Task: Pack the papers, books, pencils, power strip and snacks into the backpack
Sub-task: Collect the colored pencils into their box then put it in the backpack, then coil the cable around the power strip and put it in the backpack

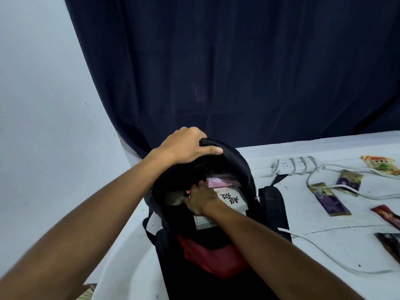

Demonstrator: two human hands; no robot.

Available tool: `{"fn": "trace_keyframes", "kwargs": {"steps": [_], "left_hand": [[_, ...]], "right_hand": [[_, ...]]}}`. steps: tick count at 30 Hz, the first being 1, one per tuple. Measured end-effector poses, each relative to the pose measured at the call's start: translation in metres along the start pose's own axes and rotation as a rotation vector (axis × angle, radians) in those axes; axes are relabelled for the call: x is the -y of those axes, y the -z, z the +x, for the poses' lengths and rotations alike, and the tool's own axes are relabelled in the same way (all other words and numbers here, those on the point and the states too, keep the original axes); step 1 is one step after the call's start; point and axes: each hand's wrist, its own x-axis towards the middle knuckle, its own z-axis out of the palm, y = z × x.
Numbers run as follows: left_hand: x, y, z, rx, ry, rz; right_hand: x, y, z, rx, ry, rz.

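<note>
My left hand (186,146) grips the top rim of the black backpack (233,161), fingers curled over the fabric and thumb stretched along the edge, holding its mouth wide open at the near corner of the white table (337,241). My right hand (200,200) reaches down inside the main compartment, fingers curled around something thin and red at its far side, possibly pencils, though too little shows to say for certain. Just beside that hand, inside the bag, lies a white book (232,201) with bold black characters on its cover, stacked on another white volume whose edge shows below my wrist, and behind them sits a pink-tinted sheaf of papers (218,180) in a clear sleeve. A red panel (207,256) marks the front of the backpack, nearest me. Out on the table to the right, well apart from the bag, the white power strip (293,165) rests with its grey cord (333,256) looped around it and trailing across the tabletop toward the near edge. The snacks are unpacked too: two purple packets (331,202) near the cord, an orange-and-green packet (381,165) at the far right, and two dark red ones (387,215) at the frame's right edge. A dark navy curtain (238,72) hangs behind the table, beside a pale wall (43,105).
</note>
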Motion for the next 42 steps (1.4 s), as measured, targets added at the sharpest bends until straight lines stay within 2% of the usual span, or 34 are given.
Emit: {"fn": "trace_keyframes", "kwargs": {"steps": [2,7,9,11,13,15,16,18,19,22,24,25,27,30,32,34,38,42], "left_hand": [[0.0,-0.002,-0.001,0.002,0.014,-0.014],[-0.004,-0.008,-0.012,0.013,0.035,-0.022],[-0.011,-0.014,-0.023,0.013,0.035,-0.001],[-0.018,-0.024,-0.038,0.026,0.024,0.043],[-0.026,-0.036,-0.053,0.082,0.002,0.136],[-0.028,-0.051,-0.068,0.185,0.015,0.172],[-0.027,-0.061,-0.077,0.244,0.041,0.16],[-0.026,-0.081,-0.092,0.331,0.083,0.113],[-0.027,-0.093,-0.101,0.355,0.091,0.088],[-0.036,-0.126,-0.123,0.38,0.099,0.159],[-0.043,-0.143,-0.132,0.378,0.128,0.21],[-0.044,-0.147,-0.134,0.385,0.157,0.208],[-0.049,-0.147,-0.131,0.415,0.244,0.163],[-0.065,-0.131,-0.11,0.537,0.356,0.101],[-0.085,-0.113,-0.089,0.65,0.402,0.014],[-0.108,-0.096,-0.068,0.711,0.375,-0.057],[-0.148,-0.08,-0.035,0.639,0.2,-0.261],[-0.171,-0.097,-0.003,0.418,0.176,-0.495]], "right_hand": [[-0.001,0.001,-0.014,0.006,0.098,0.019],[-0.013,0.05,-0.084,0.253,0.38,0.217],[-0.03,0.083,-0.115,0.455,0.431,0.402],[-0.053,0.119,-0.144,0.619,0.471,0.719],[-0.084,0.136,-0.155,0.544,0.525,1.014],[-0.108,0.133,-0.15,0.244,0.448,1.254],[-0.117,0.123,-0.144,0.05,0.37,1.253],[-0.135,0.09,-0.129,-0.243,0.241,1.004],[-0.144,0.069,-0.122,-0.286,0.231,0.821],[-0.158,0.002,-0.119,-0.12,0.311,0.316],[-0.167,-0.029,-0.124,-0.201,0.387,0.059],[-0.169,-0.035,-0.125,-0.244,0.425,0.039],[-0.177,-0.029,-0.127,-0.192,0.451,0.092],[-0.187,-0.004,-0.129,-0.056,0.409,0.352],[-0.197,0.014,-0.131,-0.109,0.382,0.501],[-0.212,0.03,-0.138,-0.162,0.324,0.583],[-0.256,0.049,-0.155,-0.25,0.127,0.61],[-0.309,0.048,-0.161,-0.241,-0.038,0.566]]}}
